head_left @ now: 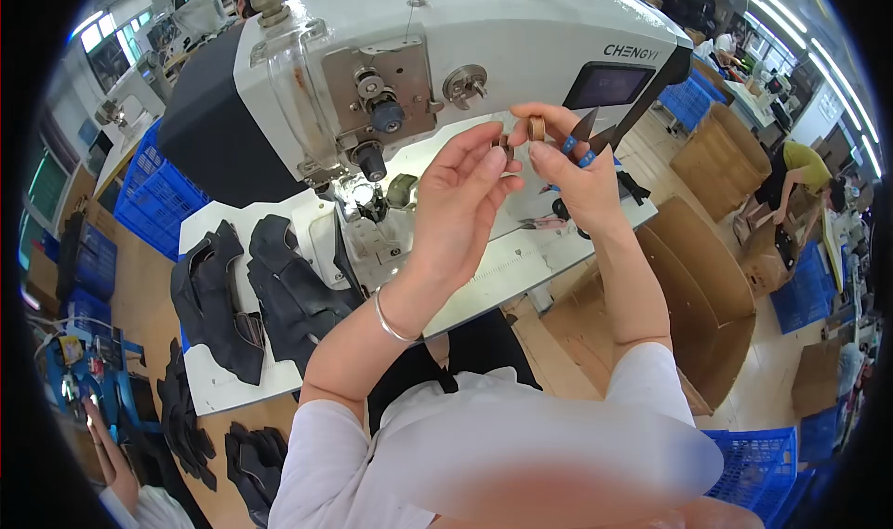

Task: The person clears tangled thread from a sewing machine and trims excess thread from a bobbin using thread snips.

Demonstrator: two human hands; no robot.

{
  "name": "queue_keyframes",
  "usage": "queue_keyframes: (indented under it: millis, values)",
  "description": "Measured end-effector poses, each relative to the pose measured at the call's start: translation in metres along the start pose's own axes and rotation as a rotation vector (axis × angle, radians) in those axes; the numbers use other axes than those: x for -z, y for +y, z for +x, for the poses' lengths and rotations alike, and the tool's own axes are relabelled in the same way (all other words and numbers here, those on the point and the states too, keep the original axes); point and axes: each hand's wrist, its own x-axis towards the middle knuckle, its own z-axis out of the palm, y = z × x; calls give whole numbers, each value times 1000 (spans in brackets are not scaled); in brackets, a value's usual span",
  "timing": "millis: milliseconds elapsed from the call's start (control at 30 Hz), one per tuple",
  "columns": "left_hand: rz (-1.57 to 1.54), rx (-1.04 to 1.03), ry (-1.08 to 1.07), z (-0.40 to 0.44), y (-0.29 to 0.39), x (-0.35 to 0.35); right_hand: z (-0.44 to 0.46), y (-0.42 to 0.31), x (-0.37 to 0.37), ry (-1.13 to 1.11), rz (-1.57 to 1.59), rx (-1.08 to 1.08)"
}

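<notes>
In front of the sewing machine (521,40), my two hands are raised close together. My left hand (456,199), a bangle on its wrist, pinches a small dark metal piece (503,147) that looks like a bobbin case; the fingers partly cover it. Between thumb and index finger, my right hand (581,180) grips a bobbin (537,127) wound with brown thread. Thread snips (584,131) with blue on the handles are also tucked in that hand, dark blades pointing up. The bobbin and the metal piece are side by side, with a small gap.
Black sewn pieces (219,296) lie on the left of the white machine table (209,385). Pink-handled snips (542,223) rest under my right hand. A big cardboard box (698,287) stands right, blue crates (158,199) left. A person (805,171) bends over at far right.
</notes>
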Motion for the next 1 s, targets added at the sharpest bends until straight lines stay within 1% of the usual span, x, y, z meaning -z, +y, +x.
queue_keyframes:
  millis: [67,167,267,367,467,567,667,767,967,1000]
  values:
    - [0,-12,0,-1,0,-2,-2,-7,-3,20,-10,-16]
    - [16,9,31,3,0,2,-1,16,4,48,187,4]
    - [-8,15,17,7,1,0,1,24,14,-47,355,9]
    - [-44,30,7,9,-1,0,-2,15,11,33,81,-54]
    - [-35,46,4,11,-3,2,-2,7,2,71,32,-94]
    - [-42,43,20,11,0,0,-2,6,0,100,-155,23]
    - [-31,32,25,11,0,2,-2,-9,-8,138,-551,138]
    - [-6,23,-15,11,0,6,1,-7,-12,149,-745,263]
    - [-55,4,-13,15,3,5,14,-9,-14,178,-881,424]
    - [-69,0,4,14,4,3,20,-8,-15,225,-884,463]
